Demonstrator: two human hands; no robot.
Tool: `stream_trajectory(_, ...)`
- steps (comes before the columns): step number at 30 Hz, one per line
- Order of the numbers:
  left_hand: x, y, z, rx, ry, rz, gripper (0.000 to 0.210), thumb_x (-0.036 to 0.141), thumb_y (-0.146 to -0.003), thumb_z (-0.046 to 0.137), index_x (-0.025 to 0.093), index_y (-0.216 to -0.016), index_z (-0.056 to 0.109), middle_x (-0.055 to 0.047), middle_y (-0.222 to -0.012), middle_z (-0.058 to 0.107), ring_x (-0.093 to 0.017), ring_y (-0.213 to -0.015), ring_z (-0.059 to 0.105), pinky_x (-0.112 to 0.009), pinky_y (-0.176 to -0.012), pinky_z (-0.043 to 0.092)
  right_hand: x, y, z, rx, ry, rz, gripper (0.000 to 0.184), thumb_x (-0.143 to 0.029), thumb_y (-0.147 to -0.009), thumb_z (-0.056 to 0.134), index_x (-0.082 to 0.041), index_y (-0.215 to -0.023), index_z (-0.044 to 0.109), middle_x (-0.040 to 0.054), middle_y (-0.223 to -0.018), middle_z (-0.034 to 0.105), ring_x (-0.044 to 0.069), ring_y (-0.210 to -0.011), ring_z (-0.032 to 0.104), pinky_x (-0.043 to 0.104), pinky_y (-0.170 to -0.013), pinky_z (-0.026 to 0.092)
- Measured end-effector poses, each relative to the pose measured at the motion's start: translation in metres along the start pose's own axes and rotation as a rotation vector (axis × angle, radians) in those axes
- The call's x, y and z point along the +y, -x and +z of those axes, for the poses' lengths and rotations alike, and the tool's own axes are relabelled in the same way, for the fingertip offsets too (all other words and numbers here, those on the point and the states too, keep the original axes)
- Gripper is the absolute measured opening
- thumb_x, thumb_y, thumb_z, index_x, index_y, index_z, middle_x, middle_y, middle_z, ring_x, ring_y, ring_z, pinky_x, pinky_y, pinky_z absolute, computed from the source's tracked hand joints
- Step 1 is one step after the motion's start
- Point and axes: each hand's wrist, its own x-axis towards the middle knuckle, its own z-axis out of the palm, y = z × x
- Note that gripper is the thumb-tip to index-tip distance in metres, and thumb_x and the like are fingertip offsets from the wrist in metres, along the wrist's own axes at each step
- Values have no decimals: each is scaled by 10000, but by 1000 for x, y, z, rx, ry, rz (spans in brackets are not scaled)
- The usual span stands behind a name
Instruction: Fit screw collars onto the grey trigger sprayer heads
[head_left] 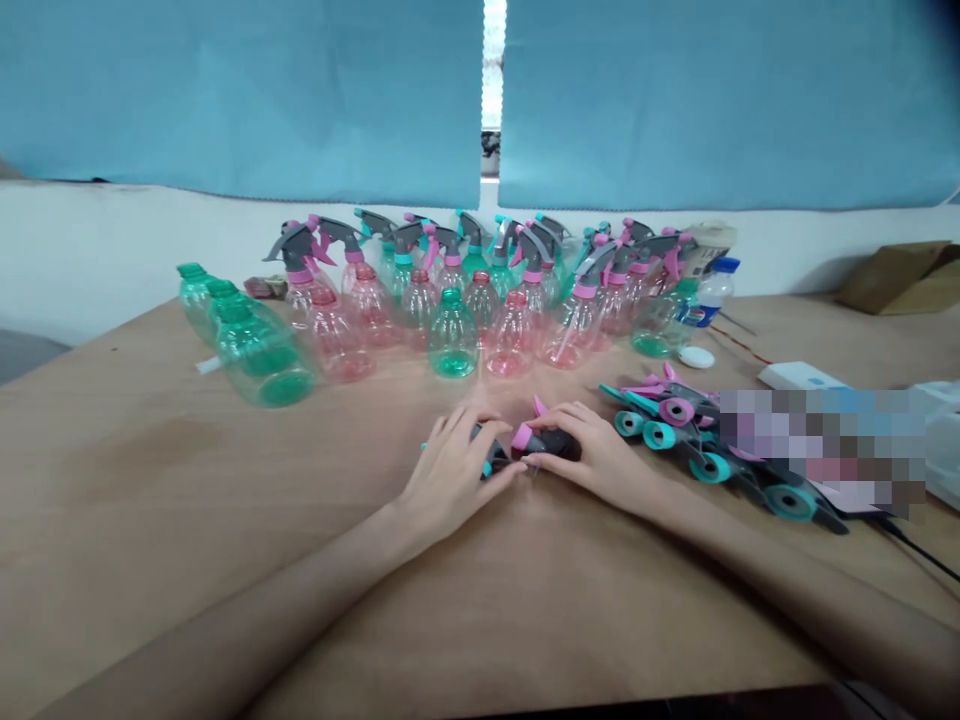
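My left hand (456,458) is closed around a grey spray head with teal parts (490,464), mostly covered by the fingers. Close beside it, my right hand (589,455) grips a grey spray head with a pink collar (523,437), the collar pointing left toward my other hand. Both hands rest low over the wooden table (360,620), their fingertips nearly meeting. To the right lies a pile of loose grey spray heads (705,430) with teal and pink collars.
Behind my hands stand several bottles, among them an open green bottle (452,340) and an open pink bottle (512,340); many wear spray heads. Green bottles (259,350) stand at left. A blue-capped bottle (716,290), a white lid (697,357) and a brown package (896,277) are right.
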Motion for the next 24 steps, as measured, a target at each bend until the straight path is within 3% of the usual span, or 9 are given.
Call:
stream_trajectory(3, -6, 0, -1, -4, -25, -23, 297, 401, -876, 543, 171, -1063, 527, -99, -1086, 561, -261, -1020, 525, -395, -806, 436, 1, 0, -3, -32, -2, -9, 224, -322, -834, 596, -242, -1044, 598, 58, -1075, 635, 234, -1047, 555, 438, -937, 410)
stream_trajectory(6, -5, 0, 0, -7, -13, -14, 267, 388, -892, 519, 171, -1046, 534, -89, -1050, 569, -251, -989, 537, -389, -796, 442, 0, 3, -4, -30, 32, -12, 254, -234, -807, 577, -261, -1060, 582, 33, -1114, 637, 228, -1105, 546, 548, -1067, 205)
stream_trajectory(9, -2, -1, 1, -13, 6, -5, 235, 365, -885, 533, 176, -1024, 540, -78, -1031, 578, -245, -959, 547, -389, -786, 448, -2, 8, -1, -19, 47, -2, 303, -187, -771, 557, -269, -1063, 565, 14, -1121, 645, 224, -1116, 545, 597, -1085, 53)
stream_trajectory(20, 5, -3, -3, -58, 204, 40, 268, 190, -810, 570, 196, -1068, 500, -61, -1102, 565, -208, -1030, 557, -364, -867, 480, -3, 13, 4, 3, 53, -4, 345, -155, -720, 553, -259, -1049, 531, 18, -1081, 670, 236, -1116, 543, 594, -1093, 23)
stream_trajectory(24, 6, -2, -4, -55, 243, 47, 262, 193, -811, 570, 200, -1064, 503, -60, -1104, 578, -206, -1030, 565, -367, -867, 486, -4, 13, 6, 17, 59, -22, 297, -254, -759, 608, -267, -1046, 530, 14, -1086, 670, 253, -1122, 542, 615, -1084, -4)
